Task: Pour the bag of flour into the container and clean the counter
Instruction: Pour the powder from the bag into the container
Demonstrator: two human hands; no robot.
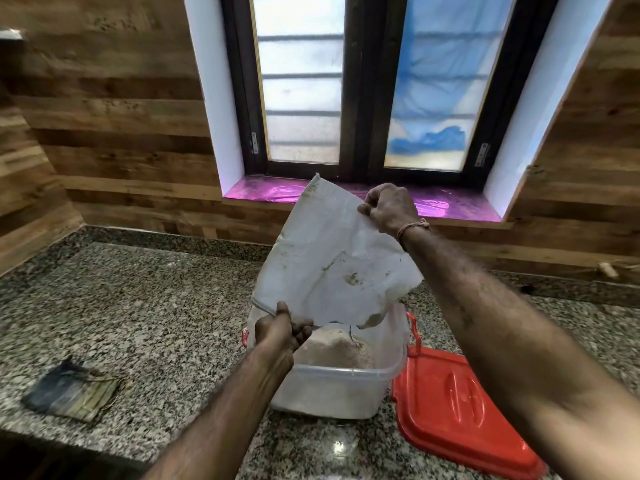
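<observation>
Both forearms are bare, with no sleeves in view, and show fine hair along their length. A thin twisted thread band (412, 227), reddish-tan and knotted, circles the right wrist. The left hand (280, 332) and right hand (389, 208) wear no gloves.

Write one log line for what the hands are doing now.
left hand, right hand: grip bag | tipped over container | flour inside
</observation>
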